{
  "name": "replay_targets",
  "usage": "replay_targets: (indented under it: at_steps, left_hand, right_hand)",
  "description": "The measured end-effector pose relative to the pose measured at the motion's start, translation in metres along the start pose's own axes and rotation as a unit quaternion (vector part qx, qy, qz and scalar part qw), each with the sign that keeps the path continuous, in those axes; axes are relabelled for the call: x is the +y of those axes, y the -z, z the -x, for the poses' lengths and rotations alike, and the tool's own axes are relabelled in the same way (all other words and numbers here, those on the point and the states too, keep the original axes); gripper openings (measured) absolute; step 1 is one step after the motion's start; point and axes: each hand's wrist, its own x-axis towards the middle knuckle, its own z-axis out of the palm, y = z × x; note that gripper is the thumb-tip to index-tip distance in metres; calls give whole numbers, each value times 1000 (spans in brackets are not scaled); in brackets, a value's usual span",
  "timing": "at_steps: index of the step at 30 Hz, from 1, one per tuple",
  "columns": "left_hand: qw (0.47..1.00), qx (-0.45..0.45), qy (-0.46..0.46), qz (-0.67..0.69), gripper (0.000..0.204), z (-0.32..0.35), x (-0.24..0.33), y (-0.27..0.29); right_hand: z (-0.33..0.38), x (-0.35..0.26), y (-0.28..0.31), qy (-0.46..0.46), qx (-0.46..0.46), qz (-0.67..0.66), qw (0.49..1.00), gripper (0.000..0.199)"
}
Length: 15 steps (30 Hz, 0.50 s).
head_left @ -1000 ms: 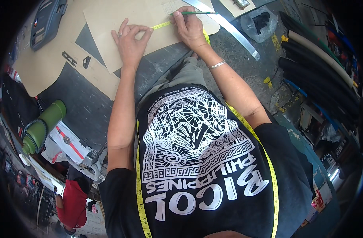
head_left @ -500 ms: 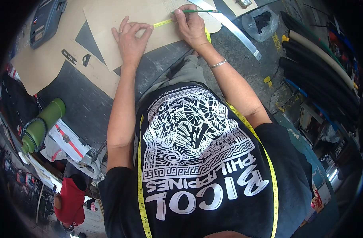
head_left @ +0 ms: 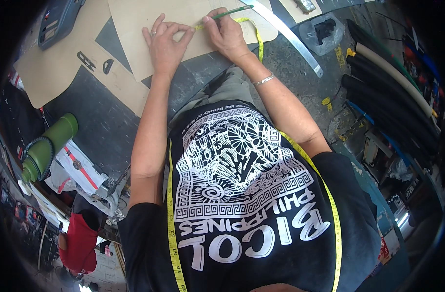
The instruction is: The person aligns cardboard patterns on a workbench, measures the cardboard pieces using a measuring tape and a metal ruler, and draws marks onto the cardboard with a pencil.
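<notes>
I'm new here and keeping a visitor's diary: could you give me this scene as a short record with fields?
Left hand: pinches the yellow tape
Right hand: grips a green pencil
Under both hands: brown paper
Right of the paper: metal strip
Left of the paper: black snips, dark case
Lower left: green bottle, person in red

My left forearm (head_left: 152, 124) runs nearly straight forward, wrist (head_left: 163, 78) almost in line. Left hand (head_left: 167, 48) palm down, thumb and index finger pinched together at tips, other fingers fanned outward. My right forearm (head_left: 287, 102) slants inward from elbow. Right hand (head_left: 227, 38) near left, not touching, fingers curled in grip; fingertips seem partly hidden.
</notes>
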Motion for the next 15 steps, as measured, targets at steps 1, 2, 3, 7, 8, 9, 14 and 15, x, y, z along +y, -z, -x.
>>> replay_targets:
  at_steps: [1,2,3,7,8,9,14,15]
  left_hand:
    - [1000,2,-2,1,14,0,-1,0]
    - [1000,4,-5,3,14,0,-2,1]
    - [1000,5,-4,3,14,1,-2,1]
    - [1000,2,-6,1,15,1,0,1]
    - [1000,-2,-7,2,17,1,1,1]
    - [1000,-2,-6,3,17,1,1,1]
    - [1000,2,-12,6,17,2,-1,1]
    - [1000,2,-11,6,17,2,-2,1]
  right_hand:
    - [0,-2,1,-11,-14,-7,1000,23]
    - [1,-4,1,-21,-28,-13,999,24]
    - [1,-4,2,-21,-29,-12,999,24]
    - [1,-3,1,-18,-28,6,999,23]
    - [1,-2,1,-12,-23,10,1000,23]
    - [1,-2,1,-12,-23,10,1000,23]
    - [1,-3,2,-7,-33,22,999,23]
    - [1,-3,2,-7,-34,22,999,23]
